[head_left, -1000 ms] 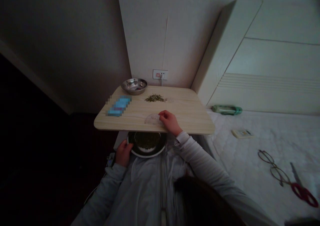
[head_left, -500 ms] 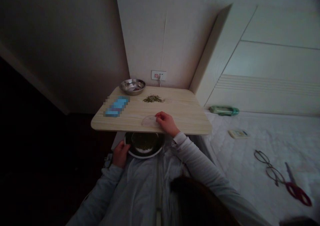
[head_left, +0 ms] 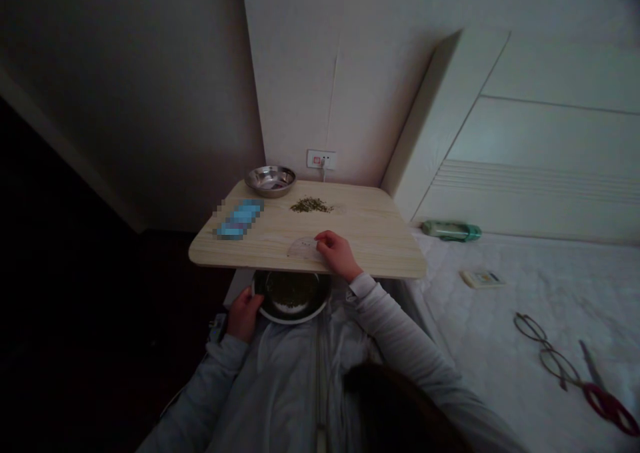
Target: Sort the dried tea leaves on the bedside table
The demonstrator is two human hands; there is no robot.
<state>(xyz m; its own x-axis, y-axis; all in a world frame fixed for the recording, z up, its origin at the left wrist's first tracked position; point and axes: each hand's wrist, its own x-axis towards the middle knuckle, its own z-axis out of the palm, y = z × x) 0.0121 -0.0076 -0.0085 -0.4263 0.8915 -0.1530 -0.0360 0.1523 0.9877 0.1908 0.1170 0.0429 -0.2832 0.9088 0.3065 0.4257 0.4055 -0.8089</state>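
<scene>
My left hand (head_left: pixel 244 314) is closed on the rim of a white-edged bowl (head_left: pixel 294 319), dark inside and holding a mass of small dark green bits. That bowl sits at my lap, partly under the front of the wooden tabletop (head_left: pixel 265 246). Over the board's front edge, my right hand (head_left: pixel 339 254) is closed in a pinch at the right side of a thin, translucent, half-round piece (head_left: pixel 300 247). A few dark specks show on this piece; its exact kind is unclear. Farther back lies a loose pile of green-brown dried bits (head_left: pixel 311 205).
A steel bowl (head_left: pixel 271 181) stands at the back left, with a blurred blue phone-like object (head_left: pixel 240 219) before it. A green bottle (head_left: pixel 451 231), a pale packet-like object (head_left: pixel 483 279), glasses (head_left: pixel 549 353) and red-handled scissors (head_left: pixel 607 403) lie on the bed.
The whole view has shifted slightly, with everything lower and a little farther right. Both hands keep nearly the same places relative to the tabletop and bowl.
</scene>
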